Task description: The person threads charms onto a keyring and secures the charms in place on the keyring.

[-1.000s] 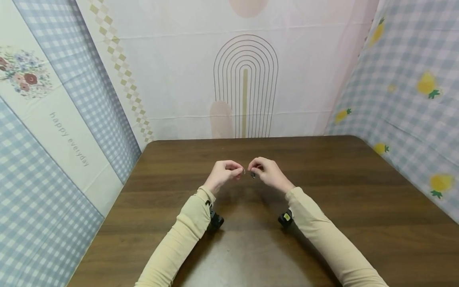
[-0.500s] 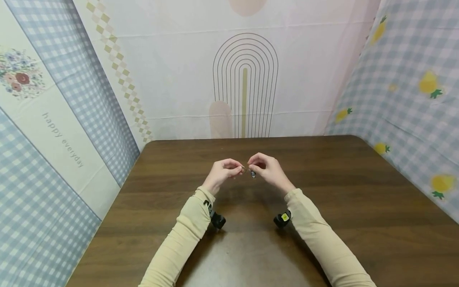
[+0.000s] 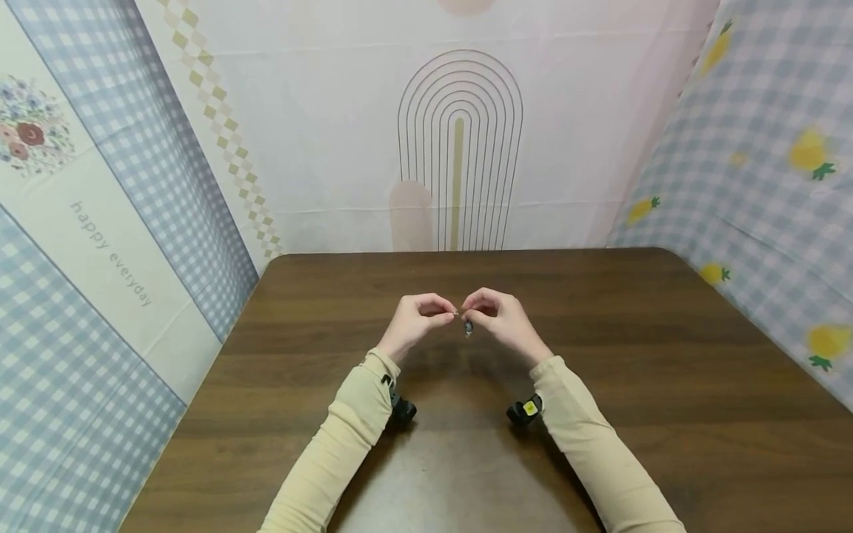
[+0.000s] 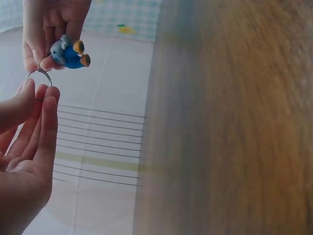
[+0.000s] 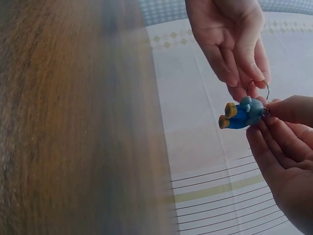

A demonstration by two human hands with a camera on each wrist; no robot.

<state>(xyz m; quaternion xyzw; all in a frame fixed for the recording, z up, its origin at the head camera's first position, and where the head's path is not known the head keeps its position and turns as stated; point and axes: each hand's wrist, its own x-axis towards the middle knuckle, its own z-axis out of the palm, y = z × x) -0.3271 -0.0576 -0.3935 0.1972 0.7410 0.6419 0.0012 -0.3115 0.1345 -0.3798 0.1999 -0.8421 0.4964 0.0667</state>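
Thumb and fingertips of my left hand [image 3: 415, 323] pinch a thin metal key ring [image 4: 48, 76], which spans the small gap between the two hands in the left wrist view. My right hand [image 3: 504, 320] pinches the top end of a little figurine charm [image 5: 239, 115], near a small metal loop [image 5: 266, 111]. The charm has a grey-blue head, a bright blue body and yellow-orange feet. In the head view it hangs below the right fingertips. Fingers partly hide where ring and loop meet, so I cannot tell whether they are linked. Both hands are above the table.
A brown wood-grain table [image 3: 426, 474] lies under both forearms. Behind it hangs a white printed cloth [image 3: 320, 148], with blue checked cloths [image 3: 753, 192] at the sides. Each sleeved forearm wears a black wrist camera [image 3: 402, 411].
The fingertips of my two hands have come slightly closer together. The charm now hangs lower and shows more under the right fingers. The key ring has turned between the left fingertips.
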